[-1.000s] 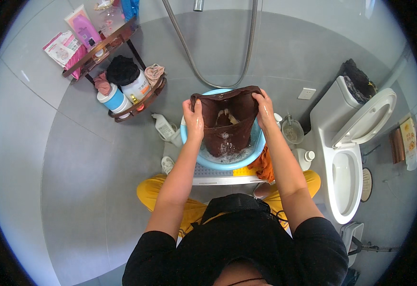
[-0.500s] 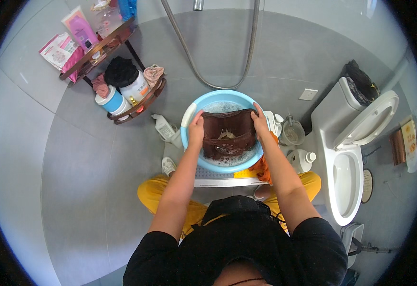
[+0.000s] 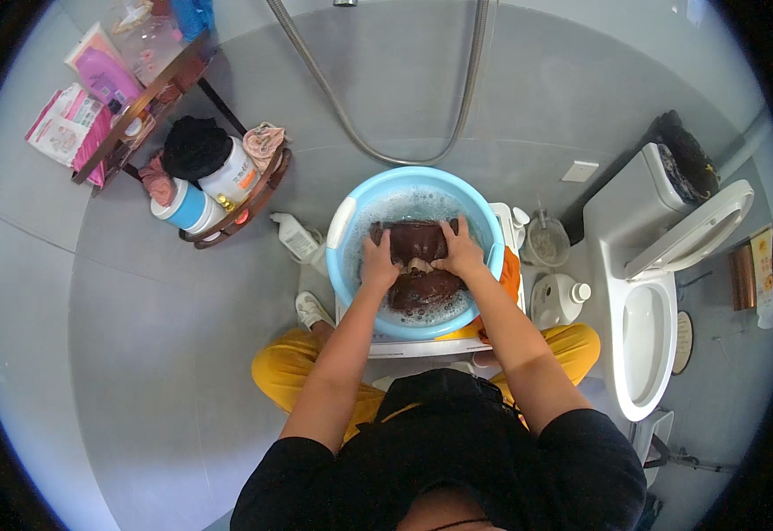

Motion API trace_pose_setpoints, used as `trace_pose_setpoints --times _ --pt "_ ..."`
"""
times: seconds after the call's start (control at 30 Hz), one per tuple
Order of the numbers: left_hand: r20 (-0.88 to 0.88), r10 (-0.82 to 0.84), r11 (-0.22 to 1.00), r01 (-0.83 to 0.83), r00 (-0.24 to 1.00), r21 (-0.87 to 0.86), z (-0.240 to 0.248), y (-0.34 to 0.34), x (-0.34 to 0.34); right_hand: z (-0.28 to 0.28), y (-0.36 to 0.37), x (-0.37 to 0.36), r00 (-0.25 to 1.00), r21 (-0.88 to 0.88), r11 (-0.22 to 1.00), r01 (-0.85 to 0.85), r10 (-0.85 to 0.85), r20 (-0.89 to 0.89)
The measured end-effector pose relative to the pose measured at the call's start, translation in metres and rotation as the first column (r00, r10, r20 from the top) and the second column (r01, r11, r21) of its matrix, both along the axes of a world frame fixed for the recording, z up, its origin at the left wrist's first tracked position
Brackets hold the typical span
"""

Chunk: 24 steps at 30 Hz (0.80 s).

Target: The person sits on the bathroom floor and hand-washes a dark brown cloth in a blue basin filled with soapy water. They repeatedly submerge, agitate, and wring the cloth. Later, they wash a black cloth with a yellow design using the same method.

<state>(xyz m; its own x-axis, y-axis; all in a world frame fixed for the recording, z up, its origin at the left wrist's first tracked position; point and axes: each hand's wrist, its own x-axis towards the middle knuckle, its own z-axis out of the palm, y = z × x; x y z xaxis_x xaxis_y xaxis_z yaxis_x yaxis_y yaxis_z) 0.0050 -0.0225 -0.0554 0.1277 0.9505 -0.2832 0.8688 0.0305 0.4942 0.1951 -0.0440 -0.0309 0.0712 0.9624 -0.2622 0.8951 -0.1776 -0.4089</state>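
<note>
A dark brown wet garment (image 3: 417,243) lies folded in soapy water inside a light blue basin (image 3: 362,312). My left hand (image 3: 379,263) grips its left side, fingers pointing away from me and thumb turned inward. On the right side my right hand (image 3: 460,255) holds the cloth the same way. Between my thumbs a small beige patch shows on the garment. Foam and bubbles surround the cloth, and some of my fingertips are hidden against it.
Beneath the basin is a white-edged board (image 3: 422,348), with orange cloth (image 3: 510,274) beside it. White bottles (image 3: 298,237) stand left, and a white jug (image 3: 559,299) right, near the toilet (image 3: 643,345). A corner shelf (image 3: 258,196) holds toiletries. A shower hose (image 3: 338,111) hangs ahead.
Both hands have moved inward and lowered the garment into the water. Its stretched top edge is now bunched and folded. The view has shifted slightly.
</note>
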Motion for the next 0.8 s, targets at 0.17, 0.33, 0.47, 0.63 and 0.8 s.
trace_pose_setpoints --times 0.17,0.33,0.47,0.63,0.8 --pt "-0.117 0.01 0.999 -0.015 0.993 -0.041 0.012 0.006 0.01 -0.038 0.022 -0.005 0.981 -0.115 0.993 0.04 -0.017 0.192" --pt "-0.125 0.024 0.997 -0.014 0.992 0.077 -0.011 0.011 0.013 -0.065 0.027 -0.002 0.965 -0.054 0.996 0.07 -0.054 0.255" --pt "-0.162 -0.032 0.997 0.043 0.986 0.064 -0.046 0.023 -0.005 -0.055 0.033 0.002 0.97 -0.104 0.992 0.077 -0.051 0.236" --pt "-0.204 -0.043 0.998 0.032 0.978 -0.057 -0.049 0.039 -0.023 -0.063 0.045 0.012 0.856 -0.253 0.929 0.271 -0.353 -0.378" --pt "0.513 0.2 0.971 -0.238 0.835 0.009 -0.021 0.029 -0.016 -0.074 0.056 0.018 -0.229 -0.629 0.707 0.324 -0.586 -0.777"
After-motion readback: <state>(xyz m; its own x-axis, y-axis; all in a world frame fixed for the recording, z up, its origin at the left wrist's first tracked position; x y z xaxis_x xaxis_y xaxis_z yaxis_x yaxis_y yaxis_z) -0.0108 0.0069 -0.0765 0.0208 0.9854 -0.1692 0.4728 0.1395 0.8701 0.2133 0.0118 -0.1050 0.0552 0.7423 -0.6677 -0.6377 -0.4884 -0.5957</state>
